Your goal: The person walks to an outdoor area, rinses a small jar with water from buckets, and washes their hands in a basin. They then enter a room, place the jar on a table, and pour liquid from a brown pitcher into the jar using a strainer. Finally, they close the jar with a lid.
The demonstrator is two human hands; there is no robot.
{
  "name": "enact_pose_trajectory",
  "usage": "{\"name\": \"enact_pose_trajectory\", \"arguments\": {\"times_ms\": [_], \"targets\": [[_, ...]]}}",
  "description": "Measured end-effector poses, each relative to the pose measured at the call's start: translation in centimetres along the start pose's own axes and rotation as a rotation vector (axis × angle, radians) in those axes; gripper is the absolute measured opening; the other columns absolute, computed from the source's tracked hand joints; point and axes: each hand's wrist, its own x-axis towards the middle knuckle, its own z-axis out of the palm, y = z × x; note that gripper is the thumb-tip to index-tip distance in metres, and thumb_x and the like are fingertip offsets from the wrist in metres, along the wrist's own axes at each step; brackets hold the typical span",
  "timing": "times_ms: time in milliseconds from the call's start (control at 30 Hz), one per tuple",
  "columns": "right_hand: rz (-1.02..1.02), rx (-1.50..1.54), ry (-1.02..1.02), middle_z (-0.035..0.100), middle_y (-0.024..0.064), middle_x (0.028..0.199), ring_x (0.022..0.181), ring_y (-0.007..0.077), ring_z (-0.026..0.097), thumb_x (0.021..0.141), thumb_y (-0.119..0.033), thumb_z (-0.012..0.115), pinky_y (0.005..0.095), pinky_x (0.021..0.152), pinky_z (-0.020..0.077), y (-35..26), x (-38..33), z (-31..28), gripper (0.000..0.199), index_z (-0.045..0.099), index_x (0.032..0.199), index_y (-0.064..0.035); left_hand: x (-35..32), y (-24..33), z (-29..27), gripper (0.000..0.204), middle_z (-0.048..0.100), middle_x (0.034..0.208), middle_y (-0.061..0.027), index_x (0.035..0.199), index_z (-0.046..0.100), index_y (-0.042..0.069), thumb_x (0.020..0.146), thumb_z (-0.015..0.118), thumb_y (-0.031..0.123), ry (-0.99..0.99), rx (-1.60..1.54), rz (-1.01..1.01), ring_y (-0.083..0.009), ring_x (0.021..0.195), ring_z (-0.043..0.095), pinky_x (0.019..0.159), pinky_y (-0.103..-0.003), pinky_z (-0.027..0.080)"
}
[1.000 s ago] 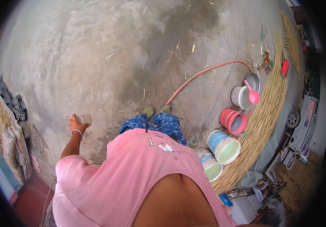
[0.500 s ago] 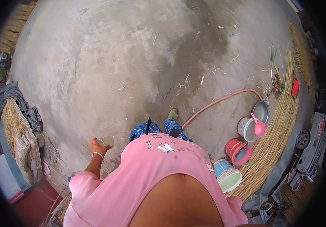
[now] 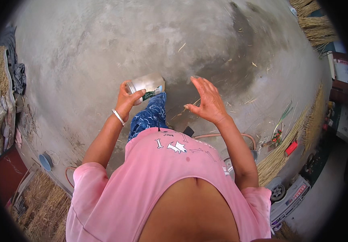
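Observation:
My left hand (image 3: 126,99) grips a clear, see-through jar (image 3: 149,82) in front of my body. The jar lies tilted on its side, its round end by my palm, and a dark green label shows next to my thumb. My right hand (image 3: 208,103) is raised across from the jar, fingers apart and nothing in it. A gap separates it from the jar. A white bracelet (image 3: 118,116) circles my left wrist. Below the jar is my blue patterned trouser leg (image 3: 149,113).
A long straw bundle (image 3: 276,163) lies at the right, with a red object (image 3: 291,148) on it and green onions (image 3: 283,116) nearby. An orange hose (image 3: 248,136) curves past my right forearm. At the left are a blue bucket (image 3: 45,161) and heaped straw (image 3: 40,197).
My left hand has brought the jar up and to the right, in front of me. My right hand has come into view, open. The view has turned, and the buckets at the right are mostly hidden.

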Motion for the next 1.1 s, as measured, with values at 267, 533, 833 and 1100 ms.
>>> {"name": "enact_pose_trajectory", "arguments": {"times_ms": [267, 533, 833, 1100], "targets": [[-0.452, -0.269, -0.171, 0.046, 0.0124, 0.133, 0.127, 0.0311, 0.041, 0.065, -0.035, 0.082, 0.0467, 0.101, 0.0343, -1.7, 20.1, -4.8, 0.091, 0.036, 0.142, -0.0211, 10.0, 12.4, 3.7, 0.080, 0.049, 0.123, -0.0104, 0.133, 0.033, 0.007, 0.075, 0.076, 0.040, -0.382, -0.229, -0.157, -0.0213, 0.107, 0.055, 0.079, -0.038, 0.052], [-0.213, -0.355, -0.026, 0.053, 0.0131, 0.118, 0.107, 0.0308, 0.053, 0.064, -0.039, 0.076, 0.0452, 0.090, 0.0419, 8.3, 30.2, -9.3, 0.083, 0.041, 0.136, -0.0163, 22.5, 21.1, 1.5, 0.072, 0.049, 0.110, -0.0067, 0.133, 0.035, 0.011, 0.081, 0.072, 0.044, -0.272, -0.165, -0.101, -0.0185, 0.093, 0.060, 0.072, -0.034, 0.053], [0.583, -0.737, -0.490, 0.058, 0.0093, 0.116, 0.111, 0.0307, 0.056, 0.061, -0.040, 0.077, 0.0453, 0.090, 0.0444, 28.9, 39.8, -19.7, 0.072, 0.049, 0.124, -0.0177, 30.6, 16.3, -10.7, 0.106, 0.048, 0.128, -0.0341, 0.139, 0.029, -0.008, 0.069, 0.076, 0.057, 0.316, 0.839, -0.106, -0.0394, 0.120, 0.050, 0.102, -0.041, 0.039], [0.720, -0.786, -0.752, 0.059, 0.0087, 0.121, 0.115, 0.0284, 0.055, 0.058, -0.047, 0.081, 0.0426, 0.092, 0.0434, 38.1, 45.3, -22.0, 0.077, 0.052, 0.124, -0.0179, 26.5, 15.6, -7.4, 0.111, 0.049, 0.129, -0.0269, 0.142, 0.028, -0.002, 0.066, 0.073, 0.064, 0.300, 0.478, -0.911, -0.0350, 0.112, 0.054, 0.070, -0.042, 0.054]]}}
